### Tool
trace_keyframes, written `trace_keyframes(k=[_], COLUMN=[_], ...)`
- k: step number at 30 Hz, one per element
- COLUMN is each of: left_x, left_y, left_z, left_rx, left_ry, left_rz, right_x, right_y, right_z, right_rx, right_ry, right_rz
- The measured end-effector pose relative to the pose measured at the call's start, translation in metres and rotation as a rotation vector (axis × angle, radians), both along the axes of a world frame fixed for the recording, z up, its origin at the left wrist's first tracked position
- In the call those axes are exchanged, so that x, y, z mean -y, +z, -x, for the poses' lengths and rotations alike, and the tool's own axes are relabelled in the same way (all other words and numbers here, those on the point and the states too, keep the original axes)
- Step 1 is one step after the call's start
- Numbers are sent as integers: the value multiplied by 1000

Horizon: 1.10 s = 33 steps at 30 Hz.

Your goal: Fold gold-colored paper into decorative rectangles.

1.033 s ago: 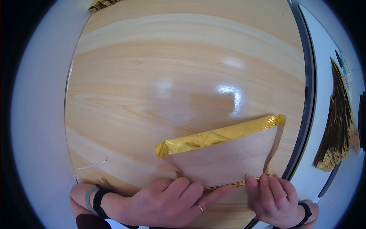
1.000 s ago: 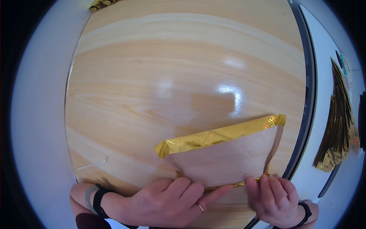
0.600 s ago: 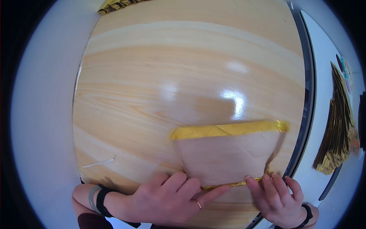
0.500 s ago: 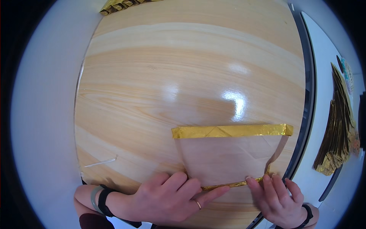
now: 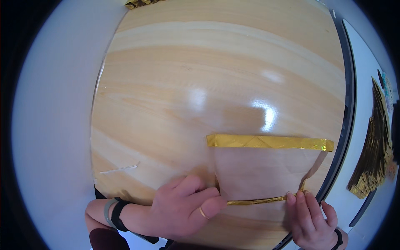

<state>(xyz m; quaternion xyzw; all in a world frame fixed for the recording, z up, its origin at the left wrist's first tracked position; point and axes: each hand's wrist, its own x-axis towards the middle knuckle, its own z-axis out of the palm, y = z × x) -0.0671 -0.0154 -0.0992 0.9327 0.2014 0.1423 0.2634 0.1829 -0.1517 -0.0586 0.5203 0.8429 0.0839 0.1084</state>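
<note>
In front of me on the table lies a sheet of gold foil paper (image 5: 258, 171), its pale inner face up. Its far edge is folded over into a broad gold band, and the side edges stand up a little. Along the near edge runs a thin gold fold. My left hand (image 5: 183, 208), with a ring on one finger, is closed at the near left corner, its fingers curled and covering that corner. At the near right corner my right hand (image 5: 312, 221) pinches the folded edge between thumb and fingertips.
A thin whitish strip (image 5: 118, 168) lies on the wooden table (image 5: 166, 96) at the left. Folded gold pieces (image 5: 143, 3) show at the far left edge. Beyond the dark right-hand table edge, a stack of gold foil sheets (image 5: 371, 154) rests on a white surface (image 5: 354, 62).
My left index finger, stretched along the near fold before, is now drawn back and curled at the left corner. My right hand keeps its pinch. The whole view has shifted slightly.
</note>
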Motion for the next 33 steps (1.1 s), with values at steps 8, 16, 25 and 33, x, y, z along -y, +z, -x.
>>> trace_keyframes(k=[8,16,25,33], left_x=[0,-6,-11,-11], left_y=[0,3,2,-1], left_z=[5,0,-2,1], left_rx=[0,-140,-186,-235], left_ry=[310,172,66,49], left_rz=[-20,-198,-124,-98], right_x=[-16,-16,-12,-26], right_y=[-13,-13,-18,-18], right_z=[-6,-12,-32,-39], right_rx=[-404,-514,-624,-733], right_ry=[-10,-20,-193,-352], right_rz=[-93,-88,36,132])
